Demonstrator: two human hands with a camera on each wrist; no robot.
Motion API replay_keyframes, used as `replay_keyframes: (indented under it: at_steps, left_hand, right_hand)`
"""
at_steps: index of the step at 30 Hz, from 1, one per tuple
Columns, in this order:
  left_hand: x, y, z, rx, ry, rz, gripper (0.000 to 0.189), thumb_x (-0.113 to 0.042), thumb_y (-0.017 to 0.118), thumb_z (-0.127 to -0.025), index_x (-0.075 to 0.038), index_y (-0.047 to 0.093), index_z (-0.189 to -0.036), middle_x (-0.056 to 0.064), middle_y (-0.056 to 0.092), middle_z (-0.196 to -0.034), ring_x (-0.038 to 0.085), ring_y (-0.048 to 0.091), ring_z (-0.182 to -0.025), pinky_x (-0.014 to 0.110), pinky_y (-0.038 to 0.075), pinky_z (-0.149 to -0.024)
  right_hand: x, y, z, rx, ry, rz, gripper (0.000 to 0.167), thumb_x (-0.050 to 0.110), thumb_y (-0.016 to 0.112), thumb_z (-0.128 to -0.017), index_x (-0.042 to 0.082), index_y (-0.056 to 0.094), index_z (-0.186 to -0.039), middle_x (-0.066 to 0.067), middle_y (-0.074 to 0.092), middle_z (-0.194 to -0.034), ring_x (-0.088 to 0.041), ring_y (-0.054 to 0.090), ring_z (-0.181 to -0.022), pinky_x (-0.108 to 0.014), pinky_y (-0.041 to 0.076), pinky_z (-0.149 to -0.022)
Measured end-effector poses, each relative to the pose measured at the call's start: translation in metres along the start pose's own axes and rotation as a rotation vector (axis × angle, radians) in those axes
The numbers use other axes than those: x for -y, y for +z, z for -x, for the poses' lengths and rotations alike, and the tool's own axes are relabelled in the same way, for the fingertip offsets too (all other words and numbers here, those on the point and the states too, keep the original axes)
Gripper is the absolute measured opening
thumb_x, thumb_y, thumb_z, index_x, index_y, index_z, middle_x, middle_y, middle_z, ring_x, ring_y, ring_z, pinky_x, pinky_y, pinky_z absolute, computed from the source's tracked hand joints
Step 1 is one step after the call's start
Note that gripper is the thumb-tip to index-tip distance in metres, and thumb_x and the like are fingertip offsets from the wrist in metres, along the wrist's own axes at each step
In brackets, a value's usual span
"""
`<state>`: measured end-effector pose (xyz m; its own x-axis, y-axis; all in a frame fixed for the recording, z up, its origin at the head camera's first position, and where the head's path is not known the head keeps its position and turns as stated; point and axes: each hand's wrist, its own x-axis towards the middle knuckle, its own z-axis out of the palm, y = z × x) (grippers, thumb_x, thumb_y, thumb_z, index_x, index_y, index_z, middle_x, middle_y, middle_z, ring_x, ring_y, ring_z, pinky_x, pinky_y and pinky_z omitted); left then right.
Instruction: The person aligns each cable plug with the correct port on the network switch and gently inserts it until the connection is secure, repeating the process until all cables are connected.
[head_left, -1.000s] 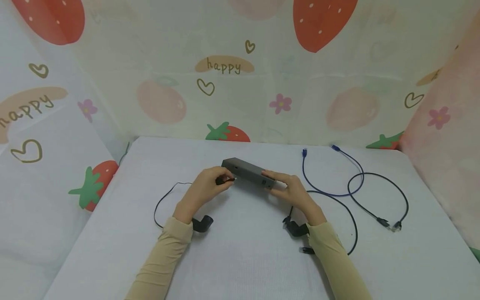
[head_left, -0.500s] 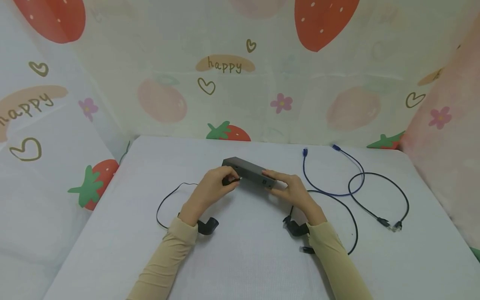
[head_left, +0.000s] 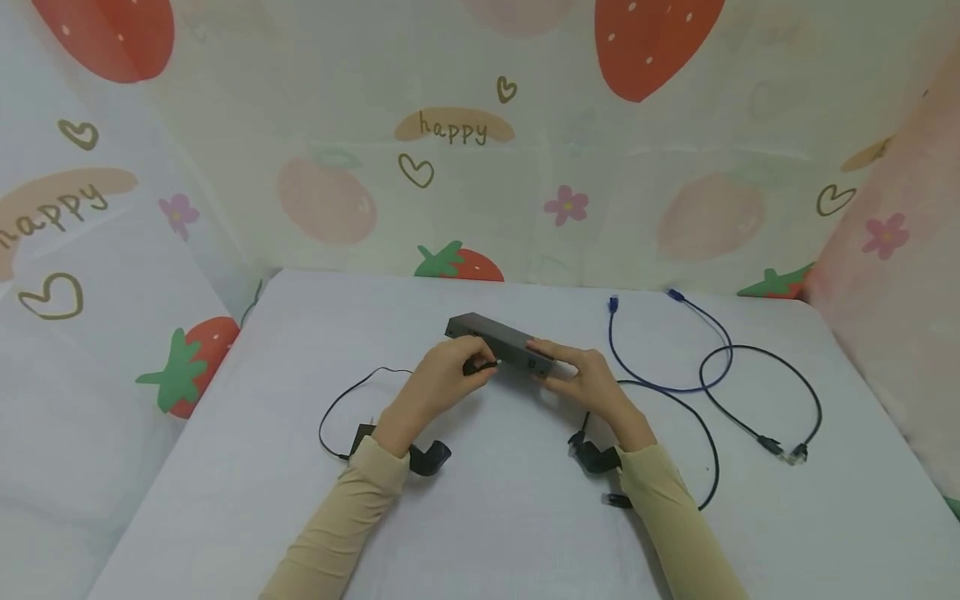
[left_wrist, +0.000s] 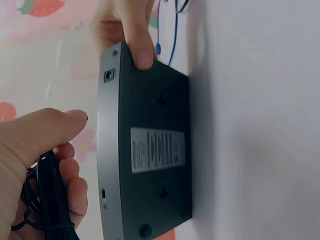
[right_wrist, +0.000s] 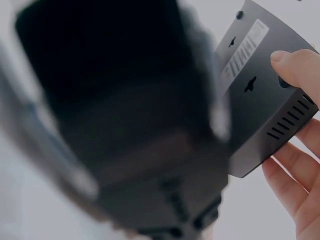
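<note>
My right hand [head_left: 592,387] grips one end of a grey network switch [head_left: 491,332], which is tipped up on its edge. Its dark underside [left_wrist: 155,110] with a white label [left_wrist: 157,150] shows in the left wrist view, as does a small power socket [left_wrist: 109,75] on the narrow grey side. My left hand [head_left: 442,379] holds a black power cord [left_wrist: 52,195], bundled and tied. The cord's tip pokes out between the fingers in the head view, close to the switch's socket side. The right wrist view shows my thumb [right_wrist: 300,70] on the underside, beside the vent slots.
A black power adapter [head_left: 362,435] lies by my left wrist, its thin cord [head_left: 333,404] looping on the white table [head_left: 517,533]. To the right lie a blue network cable [head_left: 617,342] and black network cables [head_left: 813,392]. A printed cloth [head_left: 337,100] hangs behind the table.
My left hand has moved to the right along the switch with the power cord, towards the socket end. The power adapter has come into view beside the wrist. My right hand keeps its grip.
</note>
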<state>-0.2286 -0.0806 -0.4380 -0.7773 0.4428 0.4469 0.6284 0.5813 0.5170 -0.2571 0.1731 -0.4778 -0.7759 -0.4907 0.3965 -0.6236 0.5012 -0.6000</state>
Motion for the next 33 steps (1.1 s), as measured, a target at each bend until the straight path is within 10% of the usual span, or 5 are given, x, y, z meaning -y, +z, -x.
replay_keyframes:
  at_steps: [33]
  left_hand:
    - [-0.021,0.021,-0.013,0.072,-0.031,-0.026,0.008,-0.014,0.07,-0.082,-0.011,0.065,-0.087,-0.002,0.061,-0.078,0.006,0.053,-0.07,0.02,0.047,-0.064]
  right_hand:
    - [0.0,-0.001,0.001,0.015,0.008,0.016,0.055,0.011,0.076,-0.076,0.02,0.059,-0.127,-0.002,0.058,-0.128,-0.024,0.056,-0.115,-0.044,0.046,-0.096]
